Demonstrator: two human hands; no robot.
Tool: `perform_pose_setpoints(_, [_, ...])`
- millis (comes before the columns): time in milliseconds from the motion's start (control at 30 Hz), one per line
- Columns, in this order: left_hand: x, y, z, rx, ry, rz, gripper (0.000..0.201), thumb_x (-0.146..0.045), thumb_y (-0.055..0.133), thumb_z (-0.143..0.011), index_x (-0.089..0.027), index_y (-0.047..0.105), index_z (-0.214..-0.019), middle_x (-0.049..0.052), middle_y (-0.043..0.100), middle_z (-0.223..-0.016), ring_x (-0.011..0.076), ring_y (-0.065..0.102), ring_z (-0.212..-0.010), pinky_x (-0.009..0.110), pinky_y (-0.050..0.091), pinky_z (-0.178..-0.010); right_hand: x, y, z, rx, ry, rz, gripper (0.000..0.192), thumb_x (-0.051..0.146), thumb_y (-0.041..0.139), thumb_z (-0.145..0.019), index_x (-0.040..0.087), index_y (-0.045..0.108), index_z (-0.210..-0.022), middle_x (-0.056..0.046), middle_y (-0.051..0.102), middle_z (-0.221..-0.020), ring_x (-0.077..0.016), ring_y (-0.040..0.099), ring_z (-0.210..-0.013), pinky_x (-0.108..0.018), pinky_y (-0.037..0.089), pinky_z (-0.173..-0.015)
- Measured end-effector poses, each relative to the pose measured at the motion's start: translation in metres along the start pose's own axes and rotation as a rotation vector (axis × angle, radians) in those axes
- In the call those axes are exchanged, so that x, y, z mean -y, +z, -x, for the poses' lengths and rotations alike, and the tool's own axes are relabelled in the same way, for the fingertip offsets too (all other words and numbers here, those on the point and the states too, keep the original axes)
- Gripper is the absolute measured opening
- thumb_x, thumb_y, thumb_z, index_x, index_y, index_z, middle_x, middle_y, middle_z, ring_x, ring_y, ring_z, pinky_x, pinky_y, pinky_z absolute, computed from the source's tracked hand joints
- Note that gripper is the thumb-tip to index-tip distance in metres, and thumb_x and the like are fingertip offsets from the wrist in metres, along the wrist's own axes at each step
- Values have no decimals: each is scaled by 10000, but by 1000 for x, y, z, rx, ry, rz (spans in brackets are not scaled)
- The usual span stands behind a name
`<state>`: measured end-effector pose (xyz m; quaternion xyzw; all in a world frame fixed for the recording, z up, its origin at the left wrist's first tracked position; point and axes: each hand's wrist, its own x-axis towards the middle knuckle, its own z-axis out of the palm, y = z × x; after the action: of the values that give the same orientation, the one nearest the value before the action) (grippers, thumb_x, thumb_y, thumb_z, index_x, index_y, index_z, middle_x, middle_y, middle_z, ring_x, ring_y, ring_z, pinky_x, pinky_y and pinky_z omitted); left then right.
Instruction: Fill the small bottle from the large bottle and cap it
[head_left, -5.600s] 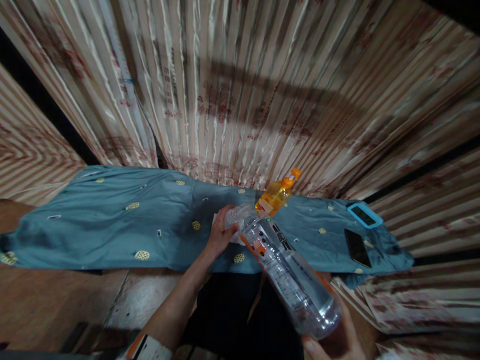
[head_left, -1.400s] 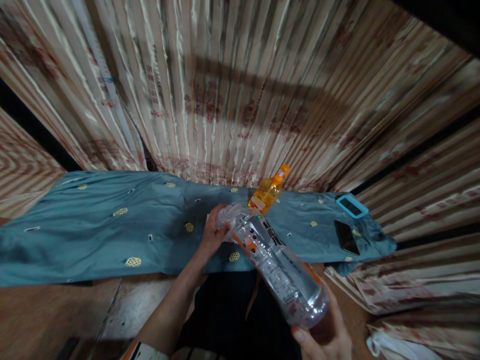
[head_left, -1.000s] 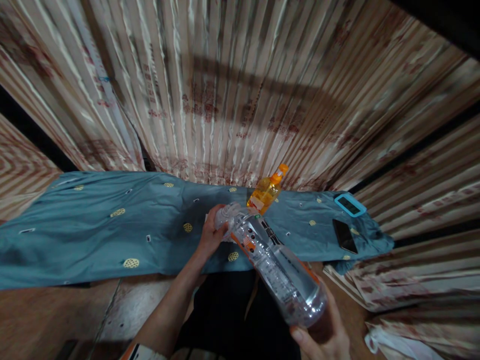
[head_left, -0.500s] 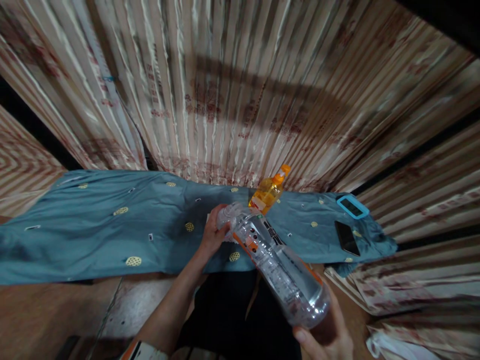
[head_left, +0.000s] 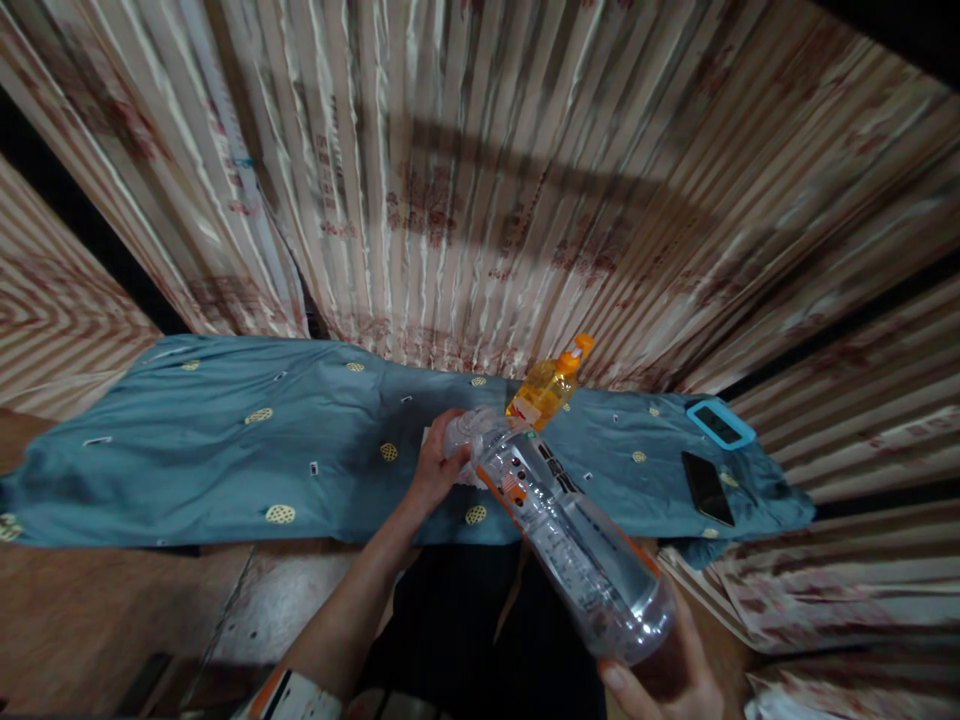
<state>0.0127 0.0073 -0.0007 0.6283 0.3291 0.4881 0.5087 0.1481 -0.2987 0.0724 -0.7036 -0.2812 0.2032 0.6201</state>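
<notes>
A large clear plastic bottle (head_left: 581,540) with an orange-edged label and dark print lies slantwise in the air above the cloth. Its base points down towards me on the right. My right hand (head_left: 671,665) is closed around the base, thumb on the near side. My left hand (head_left: 441,460) grips clear, crumpled-looking plastic at the narrow upper end; whether this is the bottle's neck or a separate piece I cannot tell. Just beyond that end stands a bottle of yellow-orange liquid (head_left: 541,392) with an orange pump top, touched by neither hand.
A blue-green patterned cloth (head_left: 202,450) covers the long narrow table. At its right end lie a black phone (head_left: 707,488) and a blue-framed device with a dark screen (head_left: 720,424). Striped curtains (head_left: 450,200) hang behind and at both sides, with dark poles among them.
The view has swung slightly, so the table and hands appear a little further right. Both hands keep their hold, and the clear bottle's tilt looks the same.
</notes>
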Motion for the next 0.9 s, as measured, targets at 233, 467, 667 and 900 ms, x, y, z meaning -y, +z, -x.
perform_pose_setpoints(233, [0,0,0,-6,-14,6,655,-629,829,-847,-222,654,-1330,150,735,-1349,353,692,-1277,490,533,-1149,2,2,-1,-22,5,17,1032,570,939,-815,178,476,-1650,-221,634,-1637,-438,665,-1458,-436,673,-1050])
perform_pose_setpoints(467, [-3,-2,-1,-5,-17,0,620,-568,844,-838,-218,660,-1316,143,745,-1333,355,700,-1270,492,535,-1157,7,3,0,-32,-12,88,921,627,879,-860,198,527,-1595,-175,727,-1540,-402,723,-1395,-415,669,-1059])
perform_pose_setpoints(667, [-1,-1,-1,-2,-12,-14,609,-565,814,-856,-217,656,-1331,138,736,-1336,352,695,-1277,498,538,-1158,9,4,-1,-25,1,40,929,607,915,-830,223,549,-1593,-163,736,-1534,-400,739,-1372,-413,675,-1040])
perform_pose_setpoints(900, [-2,-1,0,-6,-8,-14,638,-610,803,-856,-220,649,-1336,145,721,-1338,358,687,-1283,501,529,-1158,11,6,-1,-37,29,16,985,603,953,-779,202,550,-1583,-182,736,-1526,-416,754,-1344,-413,689,-1012])
